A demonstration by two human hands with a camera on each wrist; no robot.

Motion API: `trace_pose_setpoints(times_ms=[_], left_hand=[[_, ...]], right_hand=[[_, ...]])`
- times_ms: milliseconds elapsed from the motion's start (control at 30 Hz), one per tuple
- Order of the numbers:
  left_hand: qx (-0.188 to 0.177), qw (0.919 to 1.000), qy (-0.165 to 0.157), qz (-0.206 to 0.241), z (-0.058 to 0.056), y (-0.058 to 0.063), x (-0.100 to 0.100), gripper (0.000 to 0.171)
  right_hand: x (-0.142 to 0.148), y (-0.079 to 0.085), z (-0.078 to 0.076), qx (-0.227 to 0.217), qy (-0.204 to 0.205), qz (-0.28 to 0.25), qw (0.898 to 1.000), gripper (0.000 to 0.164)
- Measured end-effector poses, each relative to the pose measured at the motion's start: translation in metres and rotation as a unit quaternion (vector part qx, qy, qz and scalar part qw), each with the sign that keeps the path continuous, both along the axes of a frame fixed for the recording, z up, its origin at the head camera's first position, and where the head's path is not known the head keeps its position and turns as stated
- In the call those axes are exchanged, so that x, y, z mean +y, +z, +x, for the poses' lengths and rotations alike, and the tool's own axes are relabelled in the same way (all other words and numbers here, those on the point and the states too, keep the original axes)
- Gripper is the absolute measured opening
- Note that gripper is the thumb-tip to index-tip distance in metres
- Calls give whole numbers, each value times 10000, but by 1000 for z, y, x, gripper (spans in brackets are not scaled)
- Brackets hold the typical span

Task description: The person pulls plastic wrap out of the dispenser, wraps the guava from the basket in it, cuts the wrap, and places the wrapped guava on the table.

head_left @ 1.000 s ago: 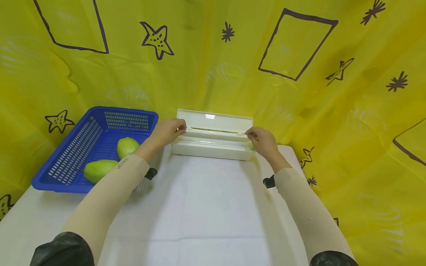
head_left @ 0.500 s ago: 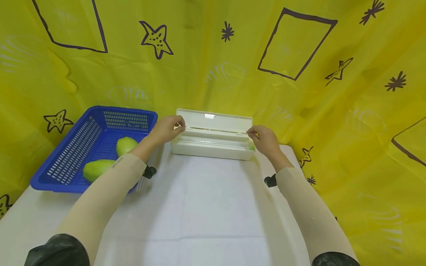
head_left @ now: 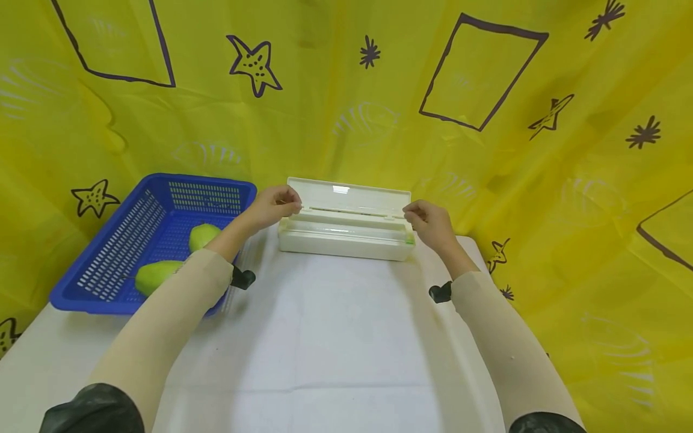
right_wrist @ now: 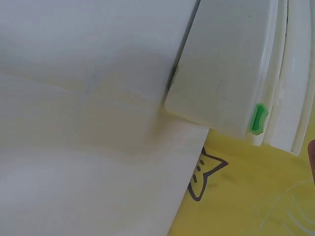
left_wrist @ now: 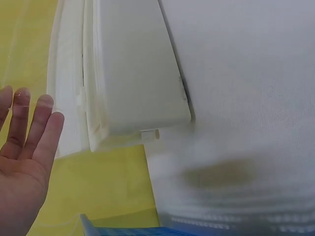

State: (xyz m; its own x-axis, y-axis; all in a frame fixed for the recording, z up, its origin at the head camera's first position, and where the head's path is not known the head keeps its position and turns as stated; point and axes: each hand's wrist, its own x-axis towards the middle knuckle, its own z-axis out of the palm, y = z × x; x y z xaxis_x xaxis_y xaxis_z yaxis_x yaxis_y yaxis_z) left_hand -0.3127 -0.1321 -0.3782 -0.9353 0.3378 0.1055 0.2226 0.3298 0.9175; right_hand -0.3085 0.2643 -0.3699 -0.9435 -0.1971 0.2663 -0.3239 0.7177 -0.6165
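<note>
A white cling film dispenser [head_left: 346, 245] lies on the table in the head view, its lid [head_left: 352, 195] raised at the back. Clear film shows in the long trough. At the left end, my left hand [head_left: 273, 206] pinches the film edge between thumb and fingers. In the left wrist view, a thin sheet of cling film [left_wrist: 32, 104] crosses the fingertips. My right hand [head_left: 432, 225] pinches the film's other corner at the right end. Only a sliver of that hand enters the right wrist view, where a green tab [right_wrist: 258, 119] sits on the dispenser's end.
To the left stands a blue plastic basket [head_left: 130, 240] with two green fruits [head_left: 157, 275] in it, partly covered by the left forearm. A white cloth [head_left: 325, 337] covers the table. Behind and to the right hangs a yellow printed curtain [head_left: 325, 120].
Both hands have risen slightly from the dispenser, and the right hand has shifted a little to the right. Dispenser and basket stay in place.
</note>
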Motion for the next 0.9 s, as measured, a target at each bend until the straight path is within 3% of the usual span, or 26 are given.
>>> trace_pose_setpoints(times_ms=[300,533,900], left_hand=[[-237,9993,-157,238,9,17,3,23],[-162,9989,-95,437,1,6,1,26],[-134,9983,24,571,-1,9,-2,25]], right_hand=[[2,1,-1,-286,-4,-506,9983,27],[3,3,-1,-426,-62,-799,9959,29],[2,9,4,-502,-144,-1224,9911,23]])
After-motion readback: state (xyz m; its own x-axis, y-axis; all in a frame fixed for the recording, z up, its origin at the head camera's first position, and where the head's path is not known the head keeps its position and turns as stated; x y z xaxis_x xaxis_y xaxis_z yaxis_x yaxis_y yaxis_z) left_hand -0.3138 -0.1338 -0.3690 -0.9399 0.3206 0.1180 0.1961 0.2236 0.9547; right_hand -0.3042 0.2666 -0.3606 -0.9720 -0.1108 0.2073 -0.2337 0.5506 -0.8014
